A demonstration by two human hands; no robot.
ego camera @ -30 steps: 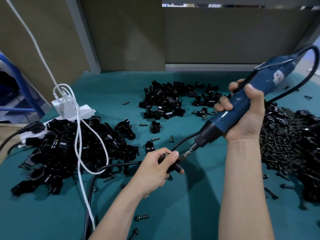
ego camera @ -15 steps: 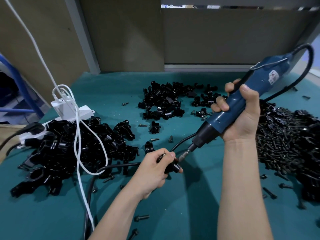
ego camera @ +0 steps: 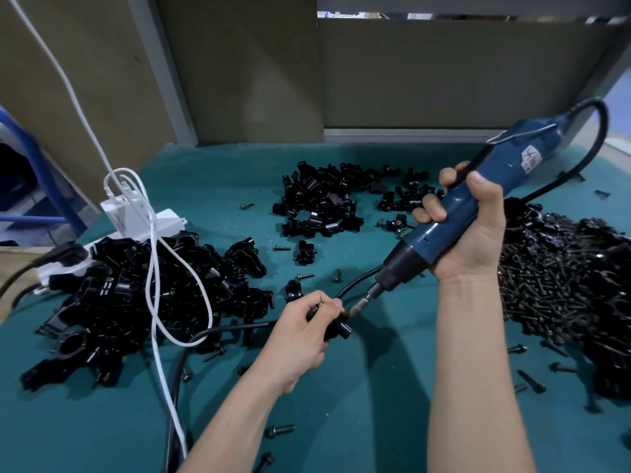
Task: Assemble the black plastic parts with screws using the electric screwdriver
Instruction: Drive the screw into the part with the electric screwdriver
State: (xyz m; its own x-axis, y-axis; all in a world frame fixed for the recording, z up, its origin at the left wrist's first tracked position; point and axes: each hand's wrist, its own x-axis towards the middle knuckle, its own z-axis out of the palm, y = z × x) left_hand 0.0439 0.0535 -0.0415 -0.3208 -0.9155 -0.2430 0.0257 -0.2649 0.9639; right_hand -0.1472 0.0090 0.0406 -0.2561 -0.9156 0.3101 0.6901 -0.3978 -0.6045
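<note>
**Item 1.** Blue-bodied electric screwdriver with black nose point(ego camera: 505, 172): the right hand point(ego camera: 471, 230) is clenching its grip round the barrel and holding the tool tilted, bit pointing down and left. A white sticker point(ego camera: 531, 158) on the upper body is carrying red marks (too small to read).

**Item 2.** Small black plastic part point(ego camera: 336, 331): the left hand point(ego camera: 302, 334) is grasping it in a curled grip just above the teal matted surface point(ego camera: 375, 397), and the bit tip is touching it.

**Item 3.** Stock:
- A heap of larger black plastic clamps point(ego camera: 112, 302) is lying at left, against a white power strip point(ego camera: 164, 221).
- A white looping cable point(ego camera: 153, 268) is trailing over that heap.
- A smaller heap of black plastic pieces point(ego camera: 321, 203) is sitting at back centre.
- A mound of black screws point(ego camera: 563, 285) is spreading along the right edge.

**Item 4.** Edges: brown panels are closing off the back. Bare teal is showing between the forearms, with loose black bolts point(ego camera: 280, 430) lying on it.
</note>
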